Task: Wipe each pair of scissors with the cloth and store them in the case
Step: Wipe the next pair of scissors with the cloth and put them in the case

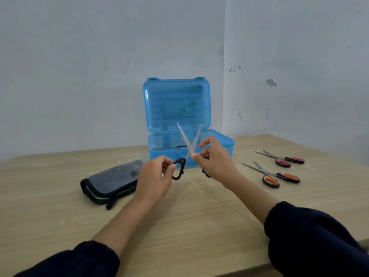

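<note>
Reaching in from the bottom corners, both forearms in dark sleeves [311,236] pushed up past the wrists, angled inward to meet above mid-desk [199,226]. Left hand [155,178] raised off the surface, wrist bent back a bit, thumb and forefinger pinched on the black loop handle of the held scissors [187,146]; other fingers [165,162] curled loosely behind. Right hand [214,161] just opposite, knuckles up, thumb tip pressed near the pivot, forefinger arched above it, lower fingers wrapped round the 2nd handle, mostly hidden by the palm. Blades spread wide in an X, tips pointing up and away, crossing in front of the case. Hands close together but not touching.

Left of the hands, flat on the desk: folded grey cloth [113,180] w/ dark edging and a green stripe, not in either hand.

Right side, well apart from the hands: orange-handled scissors [273,175] lying nearer, red-handled scissors [283,157] just beyond, both slightly open, blades pointing left.

Behind the hands: blue translucent case [176,102], lid standing upright, base open; something dark and thin lying inside, can't tell what.

Further back: pale wall [79,66], scuffed, corner seam right of the case.
</note>
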### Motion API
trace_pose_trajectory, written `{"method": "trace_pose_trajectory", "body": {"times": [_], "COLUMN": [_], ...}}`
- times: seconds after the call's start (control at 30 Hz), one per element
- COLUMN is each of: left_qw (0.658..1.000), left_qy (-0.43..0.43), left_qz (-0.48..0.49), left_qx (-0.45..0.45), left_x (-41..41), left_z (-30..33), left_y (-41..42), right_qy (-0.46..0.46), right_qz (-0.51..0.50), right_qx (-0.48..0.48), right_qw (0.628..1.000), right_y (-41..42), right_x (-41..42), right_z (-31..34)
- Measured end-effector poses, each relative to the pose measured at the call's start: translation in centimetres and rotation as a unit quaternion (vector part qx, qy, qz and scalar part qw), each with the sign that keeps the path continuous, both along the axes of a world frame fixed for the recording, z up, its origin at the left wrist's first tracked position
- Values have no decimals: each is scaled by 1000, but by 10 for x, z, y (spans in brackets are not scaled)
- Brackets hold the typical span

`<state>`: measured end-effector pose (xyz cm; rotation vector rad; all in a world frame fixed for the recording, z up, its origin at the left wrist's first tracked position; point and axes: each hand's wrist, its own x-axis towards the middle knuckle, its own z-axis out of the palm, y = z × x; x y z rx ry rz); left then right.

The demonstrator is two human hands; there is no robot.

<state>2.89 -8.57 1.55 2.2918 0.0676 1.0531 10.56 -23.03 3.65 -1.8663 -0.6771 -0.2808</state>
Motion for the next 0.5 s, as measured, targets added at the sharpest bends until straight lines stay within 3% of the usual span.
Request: {"method": "trace_pose_trajectory", "body": {"times": [0.33,0.4,0.5], "left_qw": [993,991,988], "left_qy": [-64,-77,-92], "left_qz": [64,61,51], "left_qx": [-71,-89,-112], "left_x": [-11,-10,-8], "left_z": [26,29,30], "left_y": [58,61,60], "right_qy": [150,198,270], "right_qz": [74,136,196], "right_qx": [185,270,427], "right_qw": [968,932,841], "right_y": [65,73,83], "right_x": [9,8,3], "right_z": [36,33,30]}}
